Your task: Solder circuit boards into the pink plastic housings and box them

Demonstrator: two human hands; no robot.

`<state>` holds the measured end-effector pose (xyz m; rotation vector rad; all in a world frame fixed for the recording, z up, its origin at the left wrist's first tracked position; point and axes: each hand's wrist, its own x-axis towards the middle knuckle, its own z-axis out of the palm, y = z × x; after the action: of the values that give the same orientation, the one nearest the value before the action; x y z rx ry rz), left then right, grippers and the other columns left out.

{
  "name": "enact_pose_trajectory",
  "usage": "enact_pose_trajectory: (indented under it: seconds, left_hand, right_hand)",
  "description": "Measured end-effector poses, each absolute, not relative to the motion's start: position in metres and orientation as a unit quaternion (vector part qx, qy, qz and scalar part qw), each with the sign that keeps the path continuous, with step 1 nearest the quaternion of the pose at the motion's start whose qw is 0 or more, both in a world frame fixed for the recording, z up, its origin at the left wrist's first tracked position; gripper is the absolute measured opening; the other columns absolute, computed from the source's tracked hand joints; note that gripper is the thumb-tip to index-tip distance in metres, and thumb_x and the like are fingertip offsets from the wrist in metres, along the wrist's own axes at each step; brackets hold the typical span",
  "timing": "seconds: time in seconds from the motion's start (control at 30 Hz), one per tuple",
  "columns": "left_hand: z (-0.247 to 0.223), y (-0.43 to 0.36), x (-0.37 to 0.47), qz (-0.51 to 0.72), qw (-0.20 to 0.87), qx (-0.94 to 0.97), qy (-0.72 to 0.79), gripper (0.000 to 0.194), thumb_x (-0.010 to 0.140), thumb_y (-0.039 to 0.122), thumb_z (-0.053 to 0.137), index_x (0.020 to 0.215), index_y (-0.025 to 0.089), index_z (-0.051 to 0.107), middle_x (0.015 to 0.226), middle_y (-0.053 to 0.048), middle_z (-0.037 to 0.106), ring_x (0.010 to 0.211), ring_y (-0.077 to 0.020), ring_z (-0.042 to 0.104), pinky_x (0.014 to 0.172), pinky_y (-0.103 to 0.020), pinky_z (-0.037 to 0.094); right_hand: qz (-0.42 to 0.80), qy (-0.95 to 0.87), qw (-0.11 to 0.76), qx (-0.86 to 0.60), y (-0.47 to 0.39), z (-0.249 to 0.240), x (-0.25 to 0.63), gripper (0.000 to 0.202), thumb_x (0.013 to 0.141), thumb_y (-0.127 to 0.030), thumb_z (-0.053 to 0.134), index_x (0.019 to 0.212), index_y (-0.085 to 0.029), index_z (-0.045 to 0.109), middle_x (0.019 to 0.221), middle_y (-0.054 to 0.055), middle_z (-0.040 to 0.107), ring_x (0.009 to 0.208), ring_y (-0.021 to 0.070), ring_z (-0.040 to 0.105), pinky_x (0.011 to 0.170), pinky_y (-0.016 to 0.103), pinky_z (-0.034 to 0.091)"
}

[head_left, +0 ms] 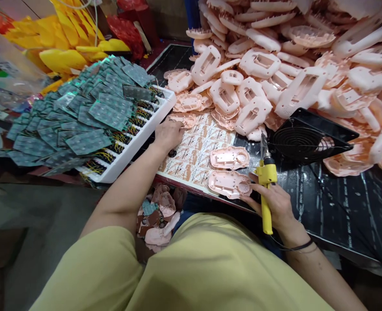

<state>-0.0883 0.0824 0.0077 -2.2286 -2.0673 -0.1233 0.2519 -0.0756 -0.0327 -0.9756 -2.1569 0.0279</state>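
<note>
- Right grip (276,205), lower right of frame, grasping a yellow plastic tool (267,173) with slender metal tip
- Left grip (168,133), centre, at a jagged-edged pink shell (184,119); cannot tell whether it grasps
- Two shallow, round-ended shells (228,158), just right of centre, lying on patterned sheeting (194,151)
- Flat green boards (103,113), left

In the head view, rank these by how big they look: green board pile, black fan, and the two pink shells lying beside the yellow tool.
1. Green board pile
2. Black fan
3. Nearer pink shell and farther pink shell: about alike; nearness to the camera makes their order unsure.
</note>
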Motion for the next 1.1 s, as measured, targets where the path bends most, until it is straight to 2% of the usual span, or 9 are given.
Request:
enact_pose_trajectory:
  seconds: [0.23,0.37,0.47,0.6,0.7,0.8,0.9,1.03,1.1]
  left_hand:
    - [-0.002,0.080,-0.086,-0.087,0.060,-0.732,-0.673,0.036,0.087,0.043,0.056,0.107,0.018,0.071,0.102,-0.012,0.068,0.104,-0.0315,0.059,0.084,-0.039,0.046]
    - [-0.005,0.088,-0.089,-0.105,0.044,-0.730,-0.674,0.028,0.088,0.034,0.054,0.099,0.017,0.074,0.101,-0.013,0.069,0.103,-0.0311,0.060,0.088,-0.041,0.046]
    - [-0.001,0.082,-0.096,-0.182,0.011,-0.725,-0.664,0.024,0.085,0.030,0.057,0.092,0.016,0.074,0.101,-0.012,0.069,0.101,-0.0298,0.061,0.092,-0.041,0.046]
    - [0.008,0.055,-0.089,-0.311,-0.146,-0.727,-0.595,0.021,0.080,0.033,0.062,0.084,0.015,0.072,0.091,-0.007,0.072,0.089,-0.0220,0.065,0.088,-0.033,0.050]
    - [0.017,0.033,-0.064,-0.300,-0.283,-0.726,-0.550,0.024,0.077,0.037,0.065,0.081,0.014,0.073,0.078,-0.005,0.072,0.074,-0.0184,0.065,0.076,-0.030,0.051]
    - [0.028,0.018,-0.035,-0.263,-0.372,-0.746,-0.486,0.026,0.075,0.039,0.066,0.079,0.015,0.073,0.077,-0.005,0.072,0.073,-0.0181,0.065,0.074,-0.029,0.050]
    - [0.037,0.010,-0.014,-0.202,-0.391,-0.808,-0.392,0.021,0.078,0.036,0.065,0.076,0.017,0.072,0.079,-0.005,0.072,0.077,-0.0184,0.066,0.078,-0.030,0.048]
    - [0.037,-0.001,0.003,-0.089,-0.258,-0.878,-0.393,0.013,0.082,0.026,0.062,0.078,0.020,0.073,0.082,-0.003,0.074,0.083,-0.0203,0.065,0.095,-0.042,0.037]
    - [0.034,-0.007,0.007,-0.066,-0.212,-0.883,-0.414,0.013,0.083,0.026,0.062,0.082,0.021,0.073,0.082,-0.003,0.074,0.084,-0.0204,0.064,0.098,-0.045,0.032]
  right_hand:
    - [0.020,-0.866,0.371,-0.334,-0.074,-0.030,0.250,0.049,0.078,-0.025,0.076,0.121,-0.019,0.054,0.099,0.009,0.073,0.093,0.0222,0.069,0.087,0.037,0.054]
    - [0.021,-0.874,0.352,-0.334,-0.075,-0.029,0.251,0.051,0.078,-0.022,0.076,0.123,-0.019,0.053,0.111,0.012,0.071,0.105,0.0246,0.067,0.090,0.039,0.054]
    - [0.021,-0.877,0.343,-0.335,-0.080,-0.025,0.253,0.053,0.077,-0.022,0.077,0.124,-0.019,0.053,0.112,0.012,0.070,0.107,0.0248,0.067,0.095,0.041,0.052]
    - [0.027,-0.881,0.331,-0.337,-0.086,-0.022,0.250,0.053,0.081,-0.021,0.073,0.128,-0.023,0.051,0.113,0.009,0.071,0.107,0.0222,0.067,0.097,0.040,0.052]
    - [0.016,-0.872,0.340,-0.351,-0.085,-0.025,0.241,0.046,0.083,-0.017,0.070,0.125,-0.024,0.053,0.110,0.007,0.072,0.103,0.0207,0.068,0.092,0.036,0.055]
    - [0.012,-0.862,0.349,-0.366,-0.082,-0.028,0.236,0.043,0.083,-0.020,0.071,0.123,-0.022,0.055,0.110,0.008,0.072,0.104,0.0219,0.068,0.092,0.037,0.055]
    - [0.010,-0.841,0.382,-0.383,-0.084,-0.021,0.239,0.044,0.080,-0.021,0.074,0.120,-0.022,0.057,0.104,0.007,0.074,0.095,0.0197,0.070,0.089,0.034,0.055]
    - [-0.011,-0.811,0.444,-0.381,-0.095,0.001,0.254,0.035,0.077,-0.012,0.075,0.108,-0.024,0.063,0.076,-0.003,0.073,0.062,0.0110,0.067,0.063,0.023,0.053]
    - [-0.013,-0.817,0.440,-0.372,-0.106,0.011,0.268,0.030,0.081,-0.018,0.074,0.108,-0.026,0.065,0.066,-0.006,0.070,0.051,0.0089,0.062,0.054,0.021,0.050]
